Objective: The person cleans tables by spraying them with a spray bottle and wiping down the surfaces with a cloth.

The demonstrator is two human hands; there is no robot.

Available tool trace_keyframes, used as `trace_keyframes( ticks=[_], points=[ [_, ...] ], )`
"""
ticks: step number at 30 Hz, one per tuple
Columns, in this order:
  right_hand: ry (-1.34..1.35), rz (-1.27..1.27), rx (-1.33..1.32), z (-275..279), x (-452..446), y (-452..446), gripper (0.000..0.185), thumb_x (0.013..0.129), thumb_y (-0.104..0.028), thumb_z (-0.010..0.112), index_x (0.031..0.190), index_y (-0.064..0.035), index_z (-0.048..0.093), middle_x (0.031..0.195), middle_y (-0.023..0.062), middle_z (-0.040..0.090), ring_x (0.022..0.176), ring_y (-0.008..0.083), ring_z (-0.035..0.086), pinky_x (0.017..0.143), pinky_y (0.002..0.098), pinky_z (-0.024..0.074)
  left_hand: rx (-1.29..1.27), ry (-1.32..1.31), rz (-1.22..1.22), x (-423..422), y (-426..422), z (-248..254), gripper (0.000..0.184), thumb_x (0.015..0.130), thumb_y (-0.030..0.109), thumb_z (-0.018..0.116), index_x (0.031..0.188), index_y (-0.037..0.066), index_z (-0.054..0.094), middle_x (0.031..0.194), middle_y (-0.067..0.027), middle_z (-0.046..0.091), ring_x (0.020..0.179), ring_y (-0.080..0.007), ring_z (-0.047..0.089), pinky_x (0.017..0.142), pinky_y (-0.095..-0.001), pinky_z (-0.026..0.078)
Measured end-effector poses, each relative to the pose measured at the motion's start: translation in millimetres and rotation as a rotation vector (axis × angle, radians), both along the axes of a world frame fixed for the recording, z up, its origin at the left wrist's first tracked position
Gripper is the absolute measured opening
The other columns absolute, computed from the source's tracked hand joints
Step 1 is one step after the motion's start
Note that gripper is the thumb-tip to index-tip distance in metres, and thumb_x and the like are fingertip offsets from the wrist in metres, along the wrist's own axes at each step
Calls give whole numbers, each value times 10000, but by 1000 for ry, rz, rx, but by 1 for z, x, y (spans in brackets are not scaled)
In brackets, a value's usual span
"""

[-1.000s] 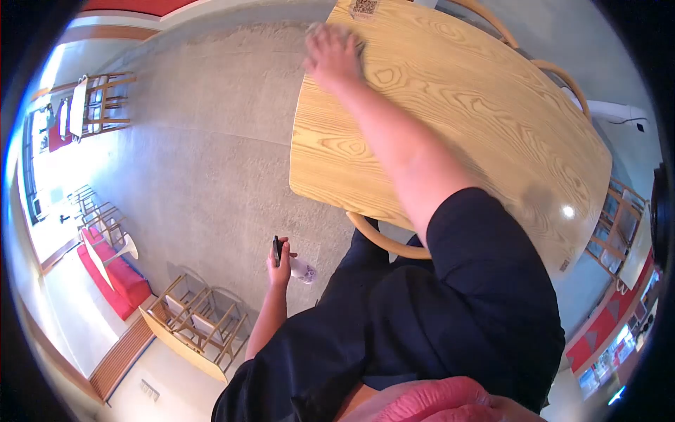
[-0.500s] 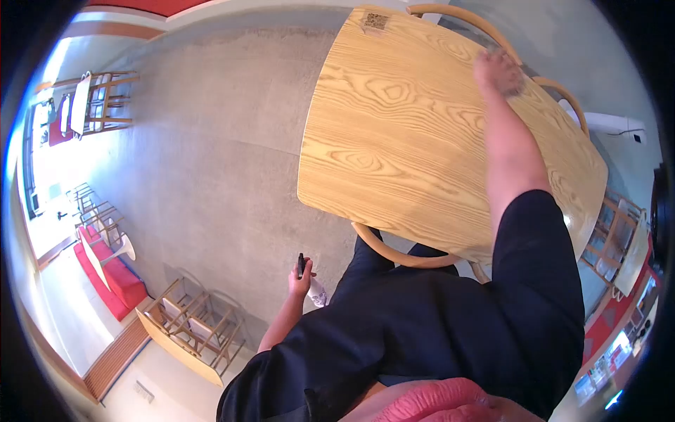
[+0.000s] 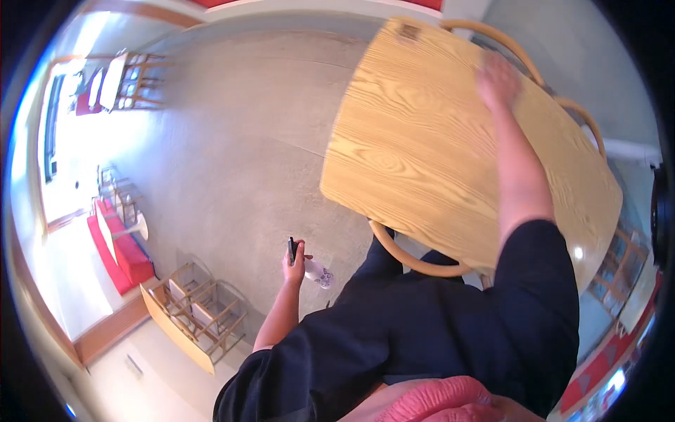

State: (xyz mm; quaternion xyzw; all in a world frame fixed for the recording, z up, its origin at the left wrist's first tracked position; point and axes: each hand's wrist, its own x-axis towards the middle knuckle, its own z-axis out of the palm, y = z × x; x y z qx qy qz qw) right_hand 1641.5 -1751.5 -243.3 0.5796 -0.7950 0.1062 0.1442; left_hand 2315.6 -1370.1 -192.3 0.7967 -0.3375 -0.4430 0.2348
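My left hand (image 3: 294,266) is held out to the side over the floor, wrapped around the neck of a spray bottle. The spray bottle (image 3: 319,275) has a white body with a purplish pattern and a black top, and it hangs tilted. On the far right part of the wooden table (image 3: 408,126) lies my right hand (image 3: 498,81), arm stretched out across the top. Motion smears its fingers, so whether something lies under them cannot be made out. A small printed square (image 3: 409,31) is on the table's far corner.
Curved-back chairs stand at the table: one in front of my legs (image 3: 415,264), two along the far right edge (image 3: 503,41). Another table with chairs (image 3: 193,309) stands at lower left, near a red bench (image 3: 121,250). A wall (image 3: 562,49) runs behind the right side.
The view has shifted, so the table sits farther right and lower. My left hand has moved outward, showing more of the spray bottle. My right hand has slid slightly over the tabletop.
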Motion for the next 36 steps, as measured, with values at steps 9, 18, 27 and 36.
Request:
trace_keyframes(
  ticks=[9, 18, 27, 36],
  points=[
    [112, -683, 325, -9, -136, 175, 718, 1068, -609, 291, 1645, -182, 278, 1687, 147, 293, 1568, 344, 237, 1262, 558, 178, 237, -150, 90, 45, 90, -22, 536, 926, 539, 721, 1187, 72, 688, 861, -113, 742, 707, -210, 734, 691, -382, 577],
    [144, 13, 301, 48, 136, -75, 652, 1035, -479, 473, 1594, -154, 390, 1648, 66, 393, 1530, 261, 337, 1247, 470, 270, 139, -202, -85, 63, 90, -4, 500, 953, 490, 699, 1194, 52, 670, 898, -154, 747, 785, -261, 749, 764, -401, 581],
    [-33, 711, 286, 41, 327, 7, 687, 1047, -477, 455, 1626, -137, 310, 1717, 79, 230, 1591, 307, 166, 1266, 588, 138, 20, -243, 57, 53, 33, -14, 505, 947, 465, 730, 1233, 57, 646, 847, -126, 754, 755, -203, 764, 729, -373, 593],
    [-234, 633, 629, 88, 186, 327, 722, 956, -505, 573, 1616, -305, 360, 1718, 105, 227, 1589, 361, 160, 1224, 666, 132, 16, -145, -194, 7, 1, -12, 481, 931, 429, 765, 1224, 68, 642, 884, -119, 745, 768, -211, 747, 718, -382, 587]
  ],
)
